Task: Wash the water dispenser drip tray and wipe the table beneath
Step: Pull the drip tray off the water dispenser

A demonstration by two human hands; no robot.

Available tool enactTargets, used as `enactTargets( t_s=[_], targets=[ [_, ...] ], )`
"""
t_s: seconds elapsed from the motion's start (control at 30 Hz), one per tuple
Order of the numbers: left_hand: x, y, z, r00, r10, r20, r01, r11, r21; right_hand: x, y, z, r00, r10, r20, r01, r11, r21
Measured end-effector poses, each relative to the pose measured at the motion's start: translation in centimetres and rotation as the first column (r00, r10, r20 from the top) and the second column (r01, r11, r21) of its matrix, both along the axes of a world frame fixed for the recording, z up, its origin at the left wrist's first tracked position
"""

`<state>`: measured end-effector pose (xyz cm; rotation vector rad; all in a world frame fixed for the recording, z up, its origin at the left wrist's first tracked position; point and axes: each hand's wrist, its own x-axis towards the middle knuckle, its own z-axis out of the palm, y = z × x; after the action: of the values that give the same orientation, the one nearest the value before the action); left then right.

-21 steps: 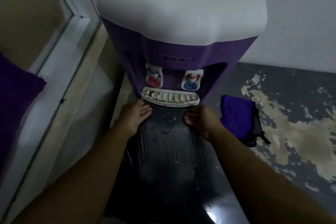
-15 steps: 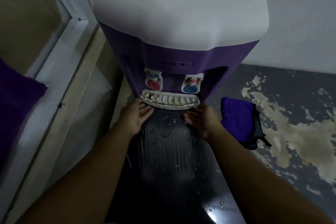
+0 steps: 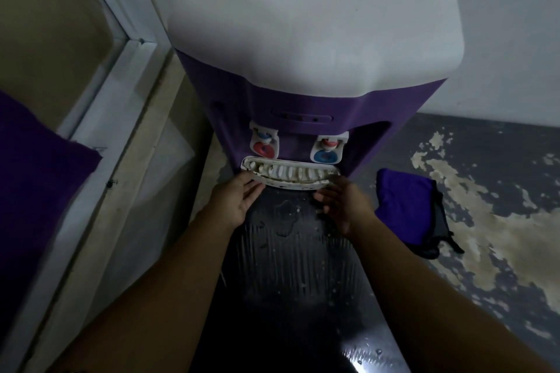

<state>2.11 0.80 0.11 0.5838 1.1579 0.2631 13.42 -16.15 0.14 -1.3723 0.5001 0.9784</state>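
A purple and white water dispenser fills the upper middle of the frame, standing on a dark, glossy table that runs down to the bottom edge. Two taps sit low on its purple front: a red tap on the left and a blue tap on the right. Just under them, at the centre of the frame, the white drip tray sits in its slot at the base of the dispenser, its slatted grille stained brownish.

Both bare forearms reach up from the bottom of the frame. The left hand is at the tray's left end, its fingers held loosely together and stretched forward, the tips touching or just under the tray's front rim. The right hand is at the tray's right end, fingers slightly curled and close together; the thumb seems to touch the rim, but I cannot tell whether the hand actually grips it. Neither hand pinches anything that I can see.

Water drops and a small puddle lie on the table between the hands. To the right of the frame, on the floor of patchy, peeling grey, lies a folded purple cloth over something dark. A white frame slants down the left side.
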Motion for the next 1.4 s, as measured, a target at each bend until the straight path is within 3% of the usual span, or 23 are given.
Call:
enactTargets(
  t_s=[0.47, 0.73, 1.03, 1.2, 1.4],
  targets=[
    [-0.4, -1.5, 0.7, 1.0, 0.014, -0.028, -0.011, 0.995, 0.102, -0.4, -0.5, -0.1, 1.0, -0.005, 0.015, 0.005, 1.0, 0.009],
    [-2.8, -3.0, 1.9, 0.997, -0.009, 0.08, 0.0, 0.994, 0.113, -2.3, -2.1, 2.6, 0.992, 0.056, 0.109, -0.063, 0.996, 0.065],
    [-7.1, -4.9, 3.8, 0.991, 0.07, 0.112, -0.088, 0.983, 0.16, -6.6, -4.0, 6.9, 0.98, 0.031, 0.198, -0.058, 0.99, 0.13],
    [-10.3, -6.2, 6.4, 0.969, 0.095, 0.23, -0.13, 0.981, 0.141, -9.6, -5.1, 9.9, 0.969, 0.032, 0.243, -0.069, 0.987, 0.144],
    [-15.0, -8.7, 10.6, 0.939, 0.222, 0.262, -0.262, 0.957, 0.126, -13.3, -6.1, 13.2, 0.95, 0.075, 0.302, -0.129, 0.978, 0.162]
  ],
)
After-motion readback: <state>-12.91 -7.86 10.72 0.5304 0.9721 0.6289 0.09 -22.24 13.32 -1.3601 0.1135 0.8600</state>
